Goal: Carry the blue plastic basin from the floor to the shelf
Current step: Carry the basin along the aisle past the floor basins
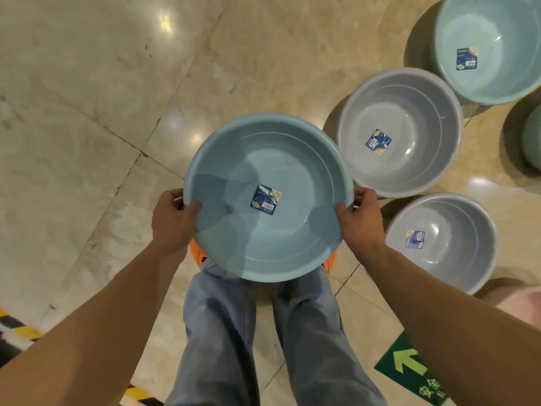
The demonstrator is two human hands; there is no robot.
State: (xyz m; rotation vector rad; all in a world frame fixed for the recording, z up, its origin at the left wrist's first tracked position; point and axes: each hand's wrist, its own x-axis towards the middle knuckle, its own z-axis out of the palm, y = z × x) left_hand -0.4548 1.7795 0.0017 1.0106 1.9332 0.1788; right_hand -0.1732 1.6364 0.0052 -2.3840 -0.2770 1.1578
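Observation:
A round blue plastic basin (292, 159) with a small label on its bottom is held level in front of me, above my legs. My left hand (172, 221) grips its left rim, thumb inside the bowl. On the opposite rim my right hand (361, 221) holds it the same way. The basin is empty. No shelf is in view.
On the shiny tiled floor to the right stand two grey basins (409, 183) (465, 276), a pale teal basin (503, 86) at the top right, and a green one (531, 139) at the right edge. An orange object (196, 253) peeks from under the held basin. A green arrow sticker (409, 366) lies at lower right, striped tape (17, 329) at lower left.

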